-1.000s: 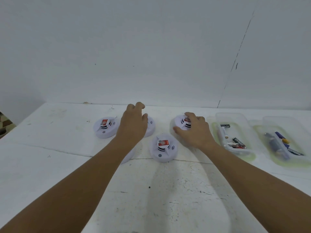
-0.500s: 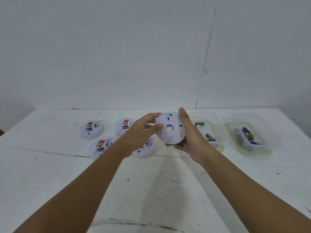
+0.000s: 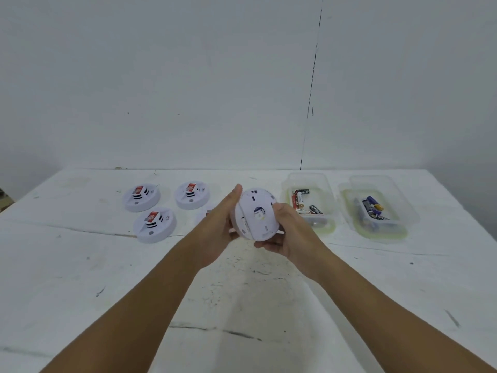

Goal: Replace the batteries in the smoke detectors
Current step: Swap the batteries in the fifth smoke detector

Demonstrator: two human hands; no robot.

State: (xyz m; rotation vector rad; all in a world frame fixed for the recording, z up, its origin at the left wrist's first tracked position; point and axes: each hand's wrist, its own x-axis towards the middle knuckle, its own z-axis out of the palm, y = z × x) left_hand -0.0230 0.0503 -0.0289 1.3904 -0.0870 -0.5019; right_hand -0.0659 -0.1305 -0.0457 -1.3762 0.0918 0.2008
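Note:
A white round smoke detector (image 3: 255, 214) is held up above the table with its back side facing me. My left hand (image 3: 219, 224) grips its left rim and my right hand (image 3: 289, 234) cups it from the right and below. Three more white detectors with red labels lie face up on the table at the left: one (image 3: 141, 197) at the back, one (image 3: 192, 195) beside it, one (image 3: 155, 224) nearer me. A fourth (image 3: 203, 215) is mostly hidden behind my left hand.
Two clear plastic containers stand on the white table (image 3: 80, 278) at the right. The nearer one (image 3: 309, 184) holds several red and black batteries, the farther one (image 3: 376, 184) several blue batteries. A white wall rises behind the table.
Both hands lifted one detector off the table and turned its back toward me. Since half a second ago it has tilted and my left hand has slid further round its rim.

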